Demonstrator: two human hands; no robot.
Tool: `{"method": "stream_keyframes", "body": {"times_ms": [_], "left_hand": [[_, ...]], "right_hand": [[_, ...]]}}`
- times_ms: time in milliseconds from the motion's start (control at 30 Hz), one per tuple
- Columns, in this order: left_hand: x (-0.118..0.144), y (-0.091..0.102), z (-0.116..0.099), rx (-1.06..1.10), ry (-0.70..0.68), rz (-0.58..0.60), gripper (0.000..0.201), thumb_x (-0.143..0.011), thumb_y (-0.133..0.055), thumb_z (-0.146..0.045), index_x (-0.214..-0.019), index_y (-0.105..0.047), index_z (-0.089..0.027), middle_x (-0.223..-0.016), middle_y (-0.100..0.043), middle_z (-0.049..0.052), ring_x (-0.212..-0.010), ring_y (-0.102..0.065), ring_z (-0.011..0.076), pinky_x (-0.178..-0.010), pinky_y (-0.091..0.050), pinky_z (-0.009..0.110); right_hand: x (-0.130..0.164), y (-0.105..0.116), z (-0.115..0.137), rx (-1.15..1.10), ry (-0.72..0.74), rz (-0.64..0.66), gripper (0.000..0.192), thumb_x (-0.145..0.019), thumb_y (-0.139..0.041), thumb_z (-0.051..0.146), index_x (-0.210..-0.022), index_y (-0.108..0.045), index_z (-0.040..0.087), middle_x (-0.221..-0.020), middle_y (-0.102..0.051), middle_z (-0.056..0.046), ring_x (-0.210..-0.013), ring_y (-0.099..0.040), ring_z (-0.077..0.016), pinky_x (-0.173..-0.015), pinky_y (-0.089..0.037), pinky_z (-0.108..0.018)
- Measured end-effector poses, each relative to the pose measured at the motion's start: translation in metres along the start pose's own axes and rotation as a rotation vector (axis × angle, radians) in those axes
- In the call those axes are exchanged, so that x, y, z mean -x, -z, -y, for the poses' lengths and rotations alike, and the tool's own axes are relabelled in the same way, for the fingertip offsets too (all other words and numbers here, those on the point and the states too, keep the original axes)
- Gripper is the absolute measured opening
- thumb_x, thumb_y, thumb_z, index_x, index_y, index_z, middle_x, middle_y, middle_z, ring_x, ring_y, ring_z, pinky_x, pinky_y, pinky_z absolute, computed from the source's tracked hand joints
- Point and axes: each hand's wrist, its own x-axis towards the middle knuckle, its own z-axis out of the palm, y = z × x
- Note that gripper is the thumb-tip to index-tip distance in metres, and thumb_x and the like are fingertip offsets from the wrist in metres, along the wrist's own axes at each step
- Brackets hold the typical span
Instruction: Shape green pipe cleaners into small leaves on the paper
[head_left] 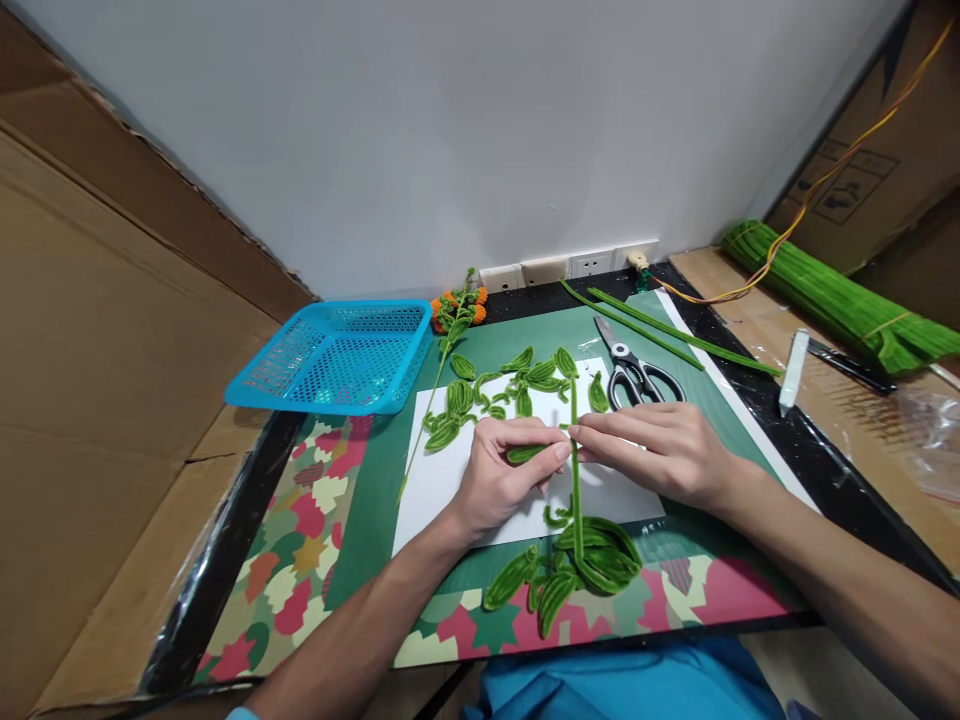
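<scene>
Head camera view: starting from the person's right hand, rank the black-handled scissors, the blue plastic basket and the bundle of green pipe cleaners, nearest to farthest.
From the right hand:
1. Black-handled scissors, just beyond it on the green mat.
2. Bundle of green pipe cleaners, far right, on the cardboard.
3. Blue plastic basket, across to the left, past the left hand.

White wall [420, 130], cardboard panels [97, 330] alongside

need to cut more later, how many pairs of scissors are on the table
1. The scissors lie open on the green mat, just beyond the right hand and right of the loose green leaves. Others could be hidden out of view.
</scene>
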Motion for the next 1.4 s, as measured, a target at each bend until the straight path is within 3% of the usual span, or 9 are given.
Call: {"method": "stream_keyframes", "body": {"times_ms": [267, 467, 633, 800, 1000, 1233, 1400], "left_hand": [[-0.002, -0.001, -0.005, -0.121, -0.159, -0.021, 0.015, -0.092, -0.076, -0.022, -0.084, -0.087, -0.016, -0.064, -0.069, 0.005, -0.058, -0.059, 0.0129, -0.056, -0.047, 0.024], [0.001, 0.001, 0.000, -0.382, -0.417, -0.080, 0.013, -0.089, -0.074, -0.010, -0.092, -0.085, -0.017, -0.080, -0.078, 0.007, -0.066, -0.068, 0.0145, -0.061, -0.054, 0.024], [0.002, 0.004, 0.005, -0.626, -0.671, -0.079, 0.020, -0.086, -0.071, -0.001, -0.096, -0.080, -0.016, -0.080, -0.077, 0.006, -0.065, -0.068, 0.0134, -0.059, -0.053, 0.022], [0.002, 0.007, 0.007, -0.721, -0.855, -0.144, 0.028, -0.085, -0.069, 0.001, -0.106, -0.075, -0.016, -0.083, -0.078, 0.006, -0.068, -0.072, 0.0148, -0.062, -0.057, 0.022], [0.005, 0.014, 0.007, -0.939, -0.996, -0.127, 0.033, -0.088, -0.064, -0.001, -0.118, -0.071, -0.014, -0.078, -0.075, 0.007, -0.063, -0.069, 0.0158, -0.060, -0.052, 0.026], [0.001, 0.016, 0.001, -1.116, -1.066, -0.069, 0.038, -0.091, -0.060, -0.002, -0.128, -0.068, -0.008, -0.074, -0.071, 0.006, -0.061, -0.066, 0.0170, -0.056, -0.048, 0.028], [-0.004, 0.018, 0.001, -1.249, -1.189, 0.063, 0.029, -0.094, -0.058, -0.004, -0.120, -0.069, -0.001, -0.078, -0.074, 0.013, -0.061, -0.066, 0.0195, -0.053, -0.050, 0.031]], "right_hand": [[-0.005, -0.004, 0.008, -0.016, -0.091, -0.028, 0.015, -0.103, -0.060, 0.012, -0.115, -0.069, 0.015, -0.095, -0.082, -0.008, -0.077, -0.077, -0.0176, -0.066, -0.060, -0.028], [-0.007, -0.012, 0.014, -0.120, -0.234, -0.071, 0.016, -0.105, -0.057, 0.016, -0.102, -0.072, 0.015, -0.082, -0.076, -0.007, -0.064, -0.069, -0.0155, -0.056, -0.050, -0.027], [-0.007, -0.019, 0.019, -0.411, -0.412, -0.086, 0.019, -0.106, -0.056, 0.016, -0.098, -0.073, 0.013, -0.078, -0.069, -0.006, -0.063, -0.062, -0.0150, -0.055, -0.046, -0.026], [-0.019, -0.015, 0.027, -0.647, -0.612, -0.125, 0.022, -0.105, -0.061, 0.021, -0.090, -0.076, 0.016, -0.071, -0.068, -0.003, -0.062, -0.060, -0.0140, -0.058, -0.047, -0.025], [-0.030, -0.011, 0.032, -0.993, -0.891, -0.111, 0.029, -0.098, -0.073, 0.038, -0.079, -0.077, 0.016, -0.063, -0.065, -0.001, -0.053, -0.053, -0.0113, -0.049, -0.041, -0.023], [-0.026, -0.026, 0.033, -1.369, -1.163, -0.178, 0.032, -0.081, -0.087, 0.046, -0.077, -0.077, 0.015, -0.053, -0.056, 0.004, -0.043, -0.039, -0.0073, -0.040, -0.027, -0.021], [-0.026, -0.031, 0.033, -1.652, -1.359, -0.176, 0.045, -0.081, -0.085, 0.048, -0.059, -0.062, 0.016, -0.043, -0.040, 0.009, -0.038, -0.024, -0.0044, -0.040, -0.018, -0.021]]}}
